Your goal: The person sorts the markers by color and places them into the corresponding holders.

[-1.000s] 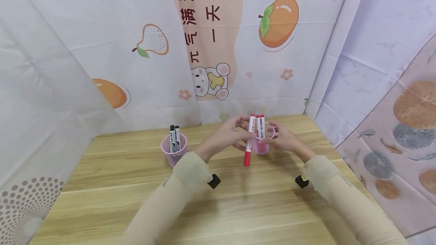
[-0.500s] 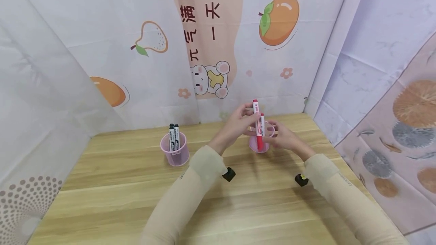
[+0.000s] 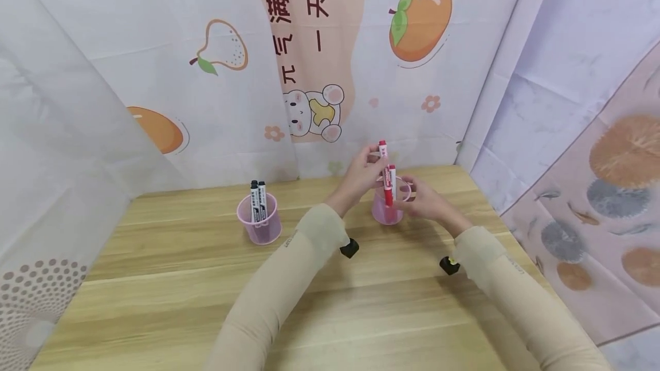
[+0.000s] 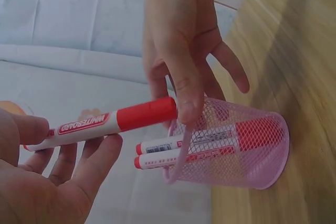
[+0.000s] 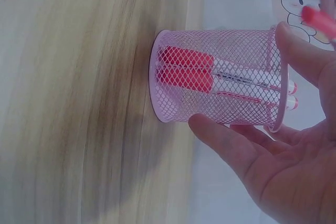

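Observation:
My left hand (image 3: 357, 181) pinches a red whiteboard marker (image 4: 89, 128) between thumb and fingers, red cap pointing down. In the left wrist view that cap is just outside the mouth of a pink mesh pen cup (image 5: 184, 106). The cup stands upright on the table, and my right hand (image 3: 427, 202) holds it from the right side, thumb at the rim and a finger against the mesh. Two more red markers (image 4: 156, 160) stand inside the cup, caps at the bottom and tail ends poking past the rim.
To the left on the wooden table (image 3: 170, 279) stands a second pink pen cup (image 3: 264, 232) with several black markers (image 3: 262, 202) in it. A printed curtain (image 3: 222, 130) hangs along the table's back edge, and another cloth (image 3: 577, 188) runs down the right side.
My left hand has carried the red marker from in front of the cup up and back to its mouth, turning it more upright. The right hand has stayed on the cup.

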Action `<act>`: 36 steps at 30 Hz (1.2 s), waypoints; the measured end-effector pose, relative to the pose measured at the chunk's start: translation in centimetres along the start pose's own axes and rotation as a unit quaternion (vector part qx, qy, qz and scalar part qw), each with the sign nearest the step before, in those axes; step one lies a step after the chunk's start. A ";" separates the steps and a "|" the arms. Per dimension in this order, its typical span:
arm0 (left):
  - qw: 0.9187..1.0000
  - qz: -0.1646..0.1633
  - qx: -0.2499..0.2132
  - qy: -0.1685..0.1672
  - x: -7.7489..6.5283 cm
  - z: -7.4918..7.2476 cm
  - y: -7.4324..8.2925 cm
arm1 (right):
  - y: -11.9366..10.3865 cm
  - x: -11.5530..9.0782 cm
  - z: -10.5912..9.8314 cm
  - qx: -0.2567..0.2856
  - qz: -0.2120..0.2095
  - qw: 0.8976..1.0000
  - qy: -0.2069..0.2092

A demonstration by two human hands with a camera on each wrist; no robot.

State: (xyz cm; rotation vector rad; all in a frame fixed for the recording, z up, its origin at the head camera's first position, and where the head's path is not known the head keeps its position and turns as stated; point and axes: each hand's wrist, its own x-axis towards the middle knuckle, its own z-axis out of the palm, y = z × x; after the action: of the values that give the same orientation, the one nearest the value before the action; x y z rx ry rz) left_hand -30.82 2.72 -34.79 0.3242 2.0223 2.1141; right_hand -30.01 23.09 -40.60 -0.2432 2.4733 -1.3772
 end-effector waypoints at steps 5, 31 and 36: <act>1.000 0.001 0.012 0.008 0.6 0.4 -0.5 | 0.1 -0.3 0.2 0.008 0.007 1.000 0.002; 0.996 0.014 0.082 0.037 2.2 0.8 -1.8 | 0.0 0.1 0.4 0.004 0.008 1.000 0.011; 0.996 0.013 0.084 0.032 2.2 1.1 -2.0 | 0.2 -0.1 0.4 0.003 0.002 1.000 0.012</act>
State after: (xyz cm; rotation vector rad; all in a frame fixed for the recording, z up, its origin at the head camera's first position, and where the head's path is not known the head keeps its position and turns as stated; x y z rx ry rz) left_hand -32.65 4.54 -36.71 0.3122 2.2493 1.9980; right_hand -29.80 22.91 -40.92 -0.2227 2.4886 -1.3930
